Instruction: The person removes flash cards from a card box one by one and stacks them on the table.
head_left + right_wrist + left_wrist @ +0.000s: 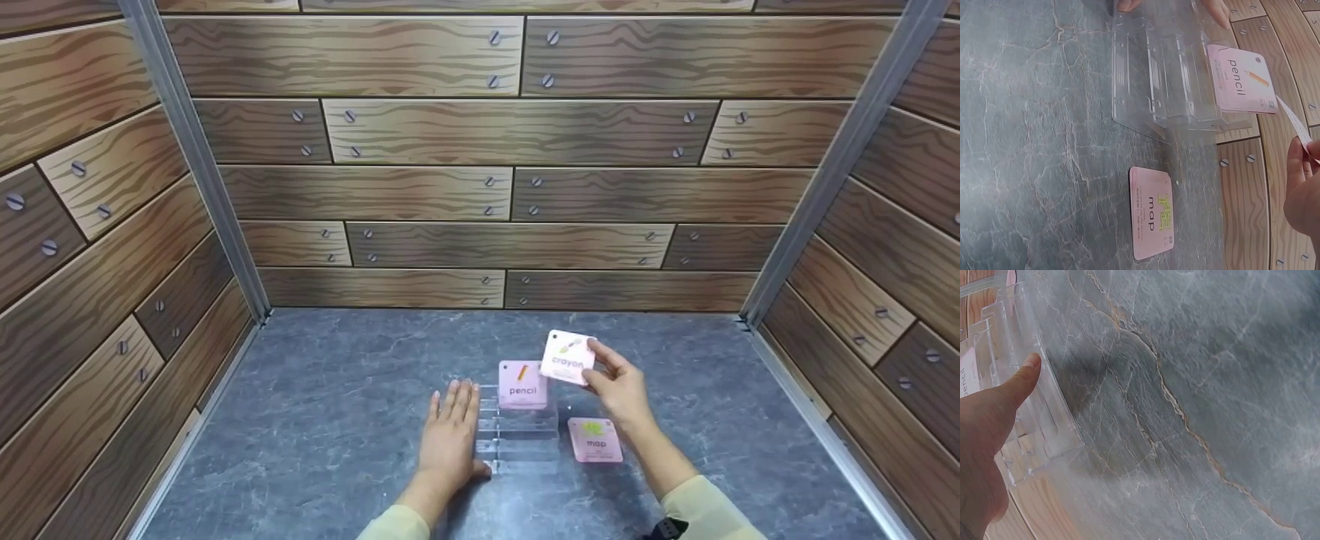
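In the head view my right hand (621, 388) pinches a "crayon" flashcard (566, 357) by its right edge, thumb in front. The card is raised beside a pink "pencil" flashcard (523, 384), its left edge overlapping that card's corner in this view. The pencil card stands in the back of a clear stepped acrylic holder (528, 451). My left hand (448, 435) lies along the holder's left side with straight fingers, its thumb (1028, 374) against the front part. A pink "map" flashcard (1152, 214) lies on the surface to the right of the holder.
The grey marbled tabletop (322, 420) carries the holder and card. Wood-plank-patterned walls (420, 135) close it in at the back and both sides, with grey metal strips (191, 150) at the corners. A dark band (667, 528) sits on my right wrist.
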### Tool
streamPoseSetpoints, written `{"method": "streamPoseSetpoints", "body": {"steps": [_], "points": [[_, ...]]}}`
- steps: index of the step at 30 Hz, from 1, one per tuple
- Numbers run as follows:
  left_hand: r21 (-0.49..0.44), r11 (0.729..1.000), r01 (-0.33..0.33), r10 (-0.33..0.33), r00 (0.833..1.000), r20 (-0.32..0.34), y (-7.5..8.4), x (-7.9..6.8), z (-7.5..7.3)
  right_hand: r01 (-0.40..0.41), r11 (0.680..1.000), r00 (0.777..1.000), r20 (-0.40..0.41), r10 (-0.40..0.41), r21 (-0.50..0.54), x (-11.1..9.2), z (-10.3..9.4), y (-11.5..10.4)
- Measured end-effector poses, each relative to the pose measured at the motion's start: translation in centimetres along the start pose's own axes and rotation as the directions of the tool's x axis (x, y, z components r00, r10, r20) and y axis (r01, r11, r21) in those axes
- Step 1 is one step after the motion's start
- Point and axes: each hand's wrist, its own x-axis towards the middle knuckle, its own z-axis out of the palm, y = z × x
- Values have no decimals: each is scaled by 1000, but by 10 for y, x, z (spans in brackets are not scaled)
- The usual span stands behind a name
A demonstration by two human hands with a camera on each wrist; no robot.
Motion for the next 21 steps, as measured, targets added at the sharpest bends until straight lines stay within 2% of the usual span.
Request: {"method": "streamPoseSetpoints", "body": {"steps": [5, 21], "points": [[-6, 1000, 2, -2, 1000, 18, 0, -1, 2, -5, 1000, 1000, 9, 5, -2, 0, -4, 2], [16, 1000, -3, 2, 1000, 19, -1, 0, 0, -13, 999, 1000, 2, 13, -34, 0, -22, 5]]}}
